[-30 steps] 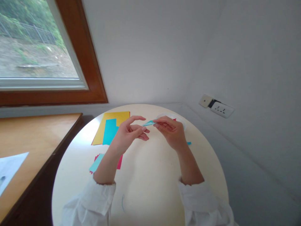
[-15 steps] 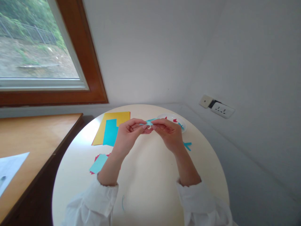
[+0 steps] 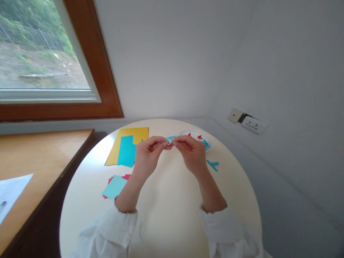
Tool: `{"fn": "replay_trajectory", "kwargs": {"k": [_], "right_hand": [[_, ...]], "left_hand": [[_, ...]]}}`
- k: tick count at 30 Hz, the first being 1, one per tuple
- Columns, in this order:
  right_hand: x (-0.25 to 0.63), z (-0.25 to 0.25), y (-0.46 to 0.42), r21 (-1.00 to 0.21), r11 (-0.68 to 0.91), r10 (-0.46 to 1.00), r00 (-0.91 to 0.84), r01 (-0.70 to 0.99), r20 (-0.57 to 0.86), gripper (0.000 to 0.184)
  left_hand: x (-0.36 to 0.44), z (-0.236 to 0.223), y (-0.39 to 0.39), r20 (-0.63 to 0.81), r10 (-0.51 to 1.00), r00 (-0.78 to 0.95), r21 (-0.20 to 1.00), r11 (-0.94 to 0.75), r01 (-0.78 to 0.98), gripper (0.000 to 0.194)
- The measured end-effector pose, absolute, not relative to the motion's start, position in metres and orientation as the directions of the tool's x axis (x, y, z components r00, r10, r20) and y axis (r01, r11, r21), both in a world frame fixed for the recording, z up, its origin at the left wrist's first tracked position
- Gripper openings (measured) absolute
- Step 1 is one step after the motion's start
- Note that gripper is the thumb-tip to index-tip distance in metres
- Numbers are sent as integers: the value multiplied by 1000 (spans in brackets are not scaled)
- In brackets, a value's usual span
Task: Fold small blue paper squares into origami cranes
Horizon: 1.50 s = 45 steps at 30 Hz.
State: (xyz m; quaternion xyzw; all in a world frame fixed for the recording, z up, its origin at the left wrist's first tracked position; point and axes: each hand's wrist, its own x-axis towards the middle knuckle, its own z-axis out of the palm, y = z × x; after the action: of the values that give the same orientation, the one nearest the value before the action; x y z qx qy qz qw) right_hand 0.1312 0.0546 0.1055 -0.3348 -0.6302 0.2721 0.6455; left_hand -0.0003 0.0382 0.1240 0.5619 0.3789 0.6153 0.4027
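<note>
Closing in since a second ago, the left hand (image 3: 147, 154) now pinches the folded blue paper (image 3: 172, 138) with the right hand (image 3: 192, 152), fingertips nearly together, above the table (image 3: 172, 200). Beyond the right hand sits a plate (image 3: 210, 147); left lies a yellow sheet (image 3: 114, 152). The paper's long axis runs roughly sideways; fingers hide its ends.

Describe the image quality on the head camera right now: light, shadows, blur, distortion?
Head view: soft daylight, pale glare on the left of the round white table, faint shadow below the left hand; wide-angle stretch toward the edges; the light-blue paper piece between the fingertips too small and soft to read its folds.
</note>
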Motion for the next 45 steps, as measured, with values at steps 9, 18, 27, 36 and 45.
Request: {"fn": "replay_trajectory", "kwargs": {"k": [9,18,27,36,45], "right_hand": [[128,103,55,-771,633,768,67,71,637,6],[126,102,55,-760,641,761,46,105,648,5],[118,104,52,-813,583,807,125,-14,577,3],[115,105,51,-836,548,824,189,-28,534,5],[113,104,52,-856,517,837,198,15,509,5]], "left_hand": [[0,119,41,401,915,-52,914,-403,-41,8],[1,117,41,440,895,-70,898,-441,6,5],[3,116,42,449,886,-119,894,-447,38,5],[5,118,41,410,904,-123,911,-413,-1,6],[5,113,43,460,882,-103,888,-459,37,7]]}}
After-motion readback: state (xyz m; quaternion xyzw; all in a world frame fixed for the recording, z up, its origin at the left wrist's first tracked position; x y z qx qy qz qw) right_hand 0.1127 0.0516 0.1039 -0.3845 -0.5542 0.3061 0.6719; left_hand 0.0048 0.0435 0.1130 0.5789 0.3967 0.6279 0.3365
